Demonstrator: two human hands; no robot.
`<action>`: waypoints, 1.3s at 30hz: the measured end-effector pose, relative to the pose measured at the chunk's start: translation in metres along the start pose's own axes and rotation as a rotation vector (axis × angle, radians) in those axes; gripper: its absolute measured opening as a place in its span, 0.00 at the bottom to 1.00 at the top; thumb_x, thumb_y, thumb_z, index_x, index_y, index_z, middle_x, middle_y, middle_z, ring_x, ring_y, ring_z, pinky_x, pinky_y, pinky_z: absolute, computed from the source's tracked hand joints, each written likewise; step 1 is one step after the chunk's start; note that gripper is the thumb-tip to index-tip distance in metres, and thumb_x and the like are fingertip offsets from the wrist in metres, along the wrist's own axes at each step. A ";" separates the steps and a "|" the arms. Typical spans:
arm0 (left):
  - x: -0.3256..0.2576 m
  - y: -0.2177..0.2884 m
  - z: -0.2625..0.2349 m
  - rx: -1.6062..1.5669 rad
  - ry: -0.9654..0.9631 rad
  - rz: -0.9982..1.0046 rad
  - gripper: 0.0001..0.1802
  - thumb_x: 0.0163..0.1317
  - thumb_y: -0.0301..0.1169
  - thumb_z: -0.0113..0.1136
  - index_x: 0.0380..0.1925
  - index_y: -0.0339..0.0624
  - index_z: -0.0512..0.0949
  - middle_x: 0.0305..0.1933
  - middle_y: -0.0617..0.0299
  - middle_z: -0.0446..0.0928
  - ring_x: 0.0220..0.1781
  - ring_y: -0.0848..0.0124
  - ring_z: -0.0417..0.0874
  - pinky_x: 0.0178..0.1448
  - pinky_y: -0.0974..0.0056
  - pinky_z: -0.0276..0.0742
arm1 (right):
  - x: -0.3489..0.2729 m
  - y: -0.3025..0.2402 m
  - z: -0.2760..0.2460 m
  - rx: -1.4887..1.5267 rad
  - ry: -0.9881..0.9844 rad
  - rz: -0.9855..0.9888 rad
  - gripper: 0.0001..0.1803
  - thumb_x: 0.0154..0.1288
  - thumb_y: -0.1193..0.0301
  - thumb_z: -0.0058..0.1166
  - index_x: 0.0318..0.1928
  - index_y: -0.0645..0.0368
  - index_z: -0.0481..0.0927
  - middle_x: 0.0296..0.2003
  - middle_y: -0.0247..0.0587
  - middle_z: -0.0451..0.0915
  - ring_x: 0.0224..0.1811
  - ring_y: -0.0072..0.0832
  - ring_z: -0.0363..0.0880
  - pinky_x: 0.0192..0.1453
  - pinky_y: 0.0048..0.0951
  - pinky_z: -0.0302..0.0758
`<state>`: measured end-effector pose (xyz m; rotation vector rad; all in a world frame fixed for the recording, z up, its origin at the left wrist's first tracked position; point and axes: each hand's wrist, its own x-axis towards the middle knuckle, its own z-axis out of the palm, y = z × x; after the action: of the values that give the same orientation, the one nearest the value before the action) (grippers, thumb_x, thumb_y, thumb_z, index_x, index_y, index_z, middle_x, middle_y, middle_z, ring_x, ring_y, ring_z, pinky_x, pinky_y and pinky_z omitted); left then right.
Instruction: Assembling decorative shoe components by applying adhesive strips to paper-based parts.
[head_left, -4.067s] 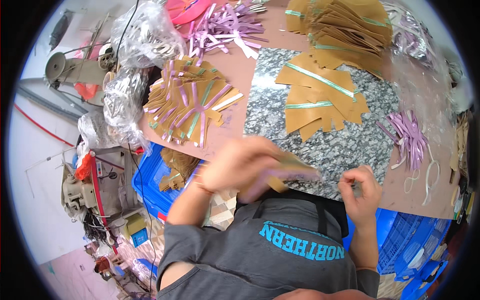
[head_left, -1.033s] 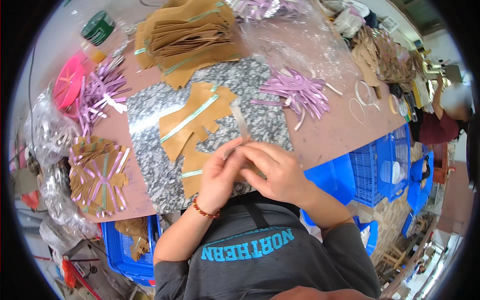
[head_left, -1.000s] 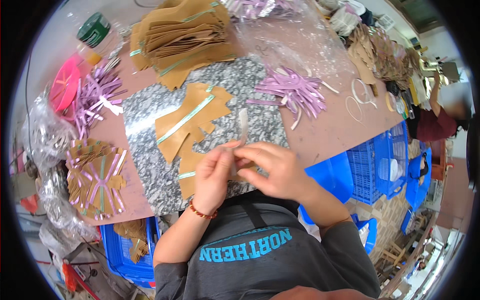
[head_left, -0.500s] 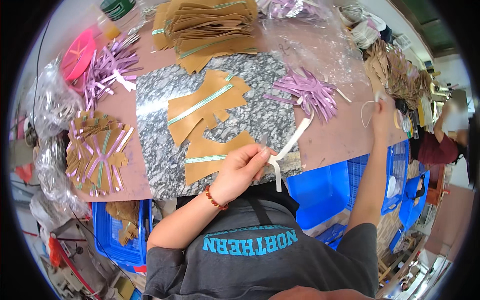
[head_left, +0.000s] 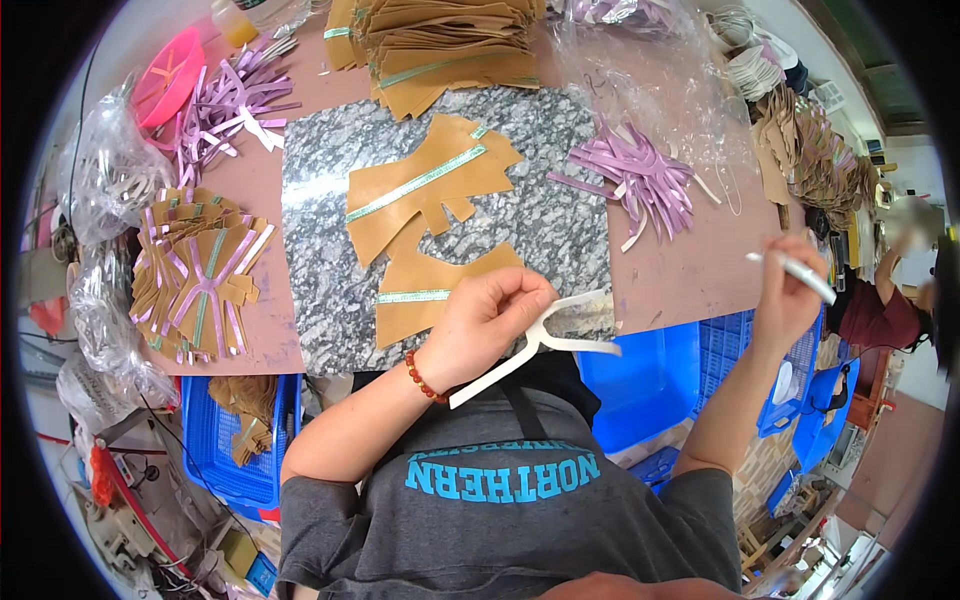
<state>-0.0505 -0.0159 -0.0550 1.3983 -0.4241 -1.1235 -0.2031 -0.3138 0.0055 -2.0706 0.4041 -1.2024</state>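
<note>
My left hand (head_left: 487,322) is closed, pinching a white branched strip (head_left: 540,338) whose arms spread over the near table edge. My right hand (head_left: 787,300), off the table's right side, is closed around a slim white pen-like tool (head_left: 798,273). Just beyond my left hand, on a grey speckled stone slab (head_left: 545,215), lie tan cut pieces: a larger one (head_left: 425,190) with a shiny green stripe, and a nearer one (head_left: 415,300) partly under my hand. To the slab's right sits a heap of purple branched strips (head_left: 645,180).
Tan pieces are stacked (head_left: 450,45) at the back. Left are finished-looking pieces with purple strips (head_left: 200,275), more purple strips (head_left: 235,95) and a pink basket (head_left: 168,78). Blue crates (head_left: 640,375) stand below the table edge. Clear plastic (head_left: 660,80) covers the back right. Another person (head_left: 880,310) is at far right.
My right hand has come nearer from the table's right edge, with the white tool now plainly visible. The white strip in my left hand has turned, with one arm now pointing toward me.
</note>
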 end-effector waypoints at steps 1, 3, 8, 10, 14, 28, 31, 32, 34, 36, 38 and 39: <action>-0.001 0.002 -0.001 0.051 -0.002 0.006 0.12 0.72 0.33 0.59 0.46 0.35 0.81 0.38 0.70 0.80 0.40 0.83 0.76 0.44 0.74 0.73 | -0.013 -0.032 0.011 0.236 -0.156 0.076 0.10 0.60 0.81 0.65 0.36 0.59 0.75 0.34 0.41 0.80 0.34 0.31 0.80 0.40 0.29 0.79; -0.001 0.009 0.000 0.068 -0.033 -0.023 0.13 0.72 0.33 0.59 0.49 0.34 0.81 0.37 0.68 0.80 0.38 0.81 0.76 0.42 0.73 0.74 | -0.032 -0.070 0.036 0.692 -0.510 0.121 0.14 0.54 0.82 0.70 0.35 0.59 0.75 0.33 0.45 0.82 0.36 0.35 0.83 0.36 0.34 0.81; -0.005 0.006 0.001 0.204 -0.033 0.103 0.11 0.70 0.33 0.61 0.39 0.35 0.85 0.29 0.61 0.81 0.31 0.78 0.77 0.36 0.68 0.74 | -0.062 -0.081 0.086 0.654 -0.968 0.067 0.14 0.55 0.75 0.72 0.36 0.56 0.76 0.35 0.41 0.83 0.40 0.35 0.84 0.44 0.34 0.81; -0.009 0.001 0.001 0.196 -0.069 0.175 0.10 0.70 0.32 0.61 0.38 0.35 0.84 0.29 0.60 0.80 0.31 0.76 0.78 0.37 0.67 0.75 | -0.065 -0.068 0.097 0.630 -0.972 0.005 0.14 0.56 0.75 0.71 0.36 0.56 0.76 0.35 0.40 0.82 0.41 0.34 0.84 0.46 0.33 0.81; -0.018 0.001 -0.001 0.177 -0.185 0.192 0.08 0.68 0.30 0.61 0.38 0.37 0.83 0.32 0.58 0.81 0.33 0.71 0.81 0.39 0.66 0.76 | -0.069 -0.055 0.101 0.506 -0.892 0.064 0.14 0.56 0.75 0.70 0.38 0.56 0.75 0.42 0.41 0.81 0.44 0.34 0.82 0.45 0.32 0.79; -0.021 -0.012 -0.012 -0.206 -0.186 0.308 0.06 0.73 0.28 0.53 0.43 0.42 0.79 0.64 0.54 0.71 0.62 0.68 0.74 0.66 0.63 0.67 | -0.060 -0.052 0.096 1.167 -0.423 0.544 0.09 0.74 0.68 0.54 0.46 0.54 0.68 0.48 0.43 0.72 0.49 0.34 0.81 0.62 0.46 0.78; -0.013 -0.012 0.010 -0.124 -0.237 0.403 0.05 0.71 0.30 0.58 0.39 0.42 0.80 0.67 0.53 0.69 0.68 0.67 0.69 0.68 0.61 0.65 | -0.076 -0.054 0.104 1.225 -0.407 0.520 0.13 0.71 0.71 0.59 0.45 0.53 0.66 0.47 0.43 0.70 0.50 0.33 0.79 0.62 0.45 0.78; -0.008 -0.013 0.014 -0.026 -0.236 0.474 0.06 0.72 0.30 0.57 0.38 0.41 0.79 0.57 0.56 0.76 0.61 0.71 0.75 0.62 0.63 0.70 | -0.079 -0.058 0.106 1.228 -0.407 0.521 0.13 0.71 0.71 0.59 0.45 0.53 0.66 0.47 0.43 0.70 0.50 0.33 0.79 0.62 0.45 0.78; -0.005 -0.016 0.018 -0.210 -0.310 0.144 0.06 0.72 0.30 0.56 0.37 0.40 0.78 0.44 0.61 0.79 0.48 0.73 0.79 0.51 0.66 0.73 | -0.084 -0.065 0.108 1.054 -0.417 0.453 0.18 0.65 0.78 0.62 0.45 0.53 0.64 0.47 0.44 0.70 0.51 0.33 0.78 0.63 0.44 0.77; -0.009 -0.016 0.014 -0.166 -0.271 0.195 0.06 0.72 0.30 0.56 0.38 0.39 0.78 0.40 0.62 0.78 0.43 0.73 0.79 0.48 0.67 0.74 | -0.082 -0.058 0.101 1.033 -0.442 0.372 0.25 0.60 0.84 0.62 0.51 0.54 0.64 0.50 0.47 0.71 0.53 0.34 0.78 0.63 0.43 0.76; -0.014 -0.014 0.009 -0.122 -0.237 0.247 0.07 0.72 0.30 0.55 0.38 0.39 0.78 0.37 0.63 0.77 0.38 0.73 0.79 0.44 0.68 0.74 | -0.076 -0.061 0.093 0.547 -0.530 0.326 0.32 0.58 0.84 0.64 0.59 0.55 0.64 0.56 0.49 0.71 0.55 0.35 0.77 0.64 0.42 0.76; -0.017 -0.011 0.006 -0.069 -0.228 0.258 0.07 0.72 0.30 0.55 0.39 0.39 0.78 0.37 0.62 0.77 0.39 0.73 0.79 0.44 0.68 0.74 | -0.077 -0.056 0.091 0.321 -0.525 0.210 0.29 0.59 0.80 0.66 0.60 0.58 0.70 0.52 0.49 0.77 0.50 0.34 0.81 0.57 0.37 0.79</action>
<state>-0.0666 -0.0036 -0.0574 1.1222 -0.7024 -1.0766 -0.1700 -0.1927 -0.0337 -1.9112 0.1590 -0.5275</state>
